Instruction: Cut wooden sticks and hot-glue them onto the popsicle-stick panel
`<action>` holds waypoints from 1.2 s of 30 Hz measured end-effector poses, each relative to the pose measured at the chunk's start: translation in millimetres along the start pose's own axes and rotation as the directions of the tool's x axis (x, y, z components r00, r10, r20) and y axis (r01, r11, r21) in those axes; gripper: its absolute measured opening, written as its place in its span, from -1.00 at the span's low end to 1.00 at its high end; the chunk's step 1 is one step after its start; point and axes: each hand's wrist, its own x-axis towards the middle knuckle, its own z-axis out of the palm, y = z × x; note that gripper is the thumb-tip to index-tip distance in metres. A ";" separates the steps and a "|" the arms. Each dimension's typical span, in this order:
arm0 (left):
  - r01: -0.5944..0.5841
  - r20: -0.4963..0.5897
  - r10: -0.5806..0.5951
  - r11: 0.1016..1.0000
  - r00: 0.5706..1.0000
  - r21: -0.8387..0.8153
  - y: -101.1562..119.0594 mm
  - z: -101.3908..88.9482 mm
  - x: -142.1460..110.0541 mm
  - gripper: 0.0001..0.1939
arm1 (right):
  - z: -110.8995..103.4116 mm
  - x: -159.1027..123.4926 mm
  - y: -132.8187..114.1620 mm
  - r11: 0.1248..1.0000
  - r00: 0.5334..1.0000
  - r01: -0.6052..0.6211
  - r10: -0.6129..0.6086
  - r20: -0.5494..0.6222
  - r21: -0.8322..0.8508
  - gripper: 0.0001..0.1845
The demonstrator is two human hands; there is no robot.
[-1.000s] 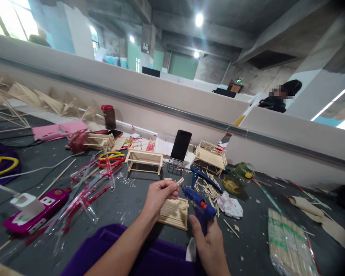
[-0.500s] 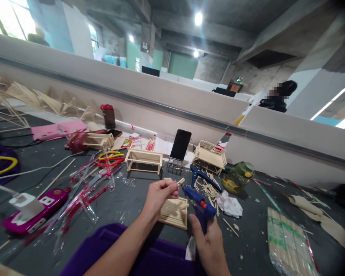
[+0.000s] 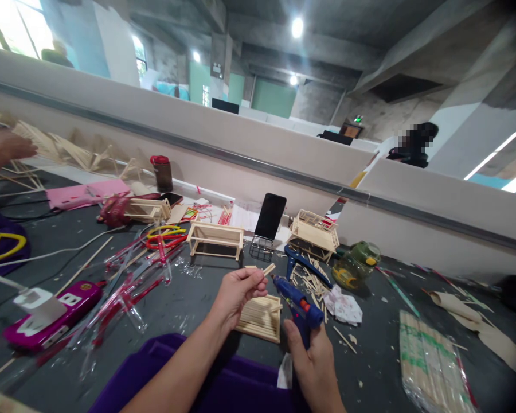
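Note:
Pinched in the fingers of my left hand (image 3: 239, 292) are short wooden sticks (image 3: 269, 269); how many I cannot make out. My right hand (image 3: 312, 358) is wrapped round the handle of a blue glue gun (image 3: 298, 301). The gun's nozzle points up and left, close to the sticks but apart from them. Below both hands lies a small slatted wooden panel (image 3: 258, 330) on the dark table, partly hidden by my left hand. Scattered cut sticks (image 3: 312, 281) lie behind the gun beside a blue-handled tool (image 3: 307, 265).
Small wooden models (image 3: 216, 241) and a phone on a stand (image 3: 270, 217) line the back. A green bottle (image 3: 356, 265) and bagged sticks (image 3: 432, 361) are at right. A purple power strip (image 3: 55, 315) and plastic wrappers (image 3: 129, 292) lie left. Another person's hand (image 3: 8, 148) shows far left.
My left hand has drawn slightly left, so the sticks are a little farther from the glue gun's nozzle. Another person's hand has come in at the far left.

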 end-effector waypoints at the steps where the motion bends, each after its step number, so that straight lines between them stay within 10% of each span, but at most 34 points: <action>1: 0.001 0.005 -0.001 1.000 1.000 -0.001 -0.2 0.0 0.1 -0.74 | -0.3 0.3 0.2 1.000 0.999 -0.025 0.025 -0.020 0.008 -0.64; 5: 0.007 -0.006 -0.007 1.000 1.000 -0.011 -0.8 -0.5 0.6 -0.74 | -7.4 5.9 6.5 0.972 0.962 -0.215 0.227 -0.151 0.090 -0.61; 9: 0.008 -0.011 -0.009 1.000 1.000 -0.025 0.3 -2.9 2.2 -0.75 | -31.4 18.9 20.5 0.836 0.821 -0.330 0.484 -0.304 0.439 -0.65; 15: 0.009 0.008 -0.009 0.999 1.000 -0.046 2.5 -3.4 2.5 -0.74 | -76.1 31.6 58.2 0.464 0.686 -0.394 0.723 -0.082 0.793 -0.73; 22: -0.013 0.035 0.012 1.000 0.999 0.012 2.6 -4.0 1.9 -0.70 | -77.1 28.8 88.0 0.569 0.690 -0.494 0.717 -0.102 0.658 -0.71; 25: -0.018 0.044 0.017 1.000 0.999 0.021 2.6 -4.2 1.6 -0.70 | -81.2 20.8 88.7 0.798 0.752 -0.573 0.603 -0.267 0.187 -0.65; 29: 0.009 0.079 -0.012 0.999 0.997 0.032 4.4 -2.3 -1.7 -0.70 | -83.3 20.9 63.8 0.832 0.888 -0.403 0.253 -0.384 -0.381 -0.70; 36: 0.114 0.149 -0.117 0.993 0.982 0.030 7.0 -1.6 -5.5 -0.75 | -15.1 55.1 -7.6 0.965 0.999 -0.034 0.022 0.050 0.259 -0.64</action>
